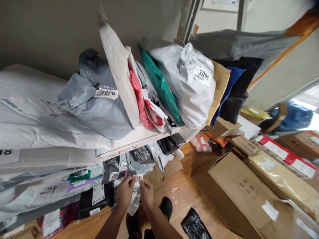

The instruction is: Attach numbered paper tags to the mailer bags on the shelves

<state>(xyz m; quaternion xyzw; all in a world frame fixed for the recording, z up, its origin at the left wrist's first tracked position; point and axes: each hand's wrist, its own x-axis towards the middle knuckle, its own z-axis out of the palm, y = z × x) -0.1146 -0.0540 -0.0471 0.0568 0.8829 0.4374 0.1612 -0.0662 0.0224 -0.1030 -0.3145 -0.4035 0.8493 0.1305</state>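
Note:
A strip of white printed number labels (136,199) hangs between my two hands, low in the view. My left hand (126,190) pinches its upper left side and my right hand (147,192) its upper right side. Part of the top label lies under my fingers. Just beyond the hands, packed parcels on the lower shelf include a grey one with a label reading 2008 (114,176). On the shelf above sit a grey bag labelled 2020 (107,94) and a white bag labelled 3005 (199,79).
The white shelf edge (139,142) juts out above my hands. A large cardboard box (239,196) and more parcels crowd the floor at right. Near my feet a black wrapped package (195,225) lies on the wooden floor (178,196).

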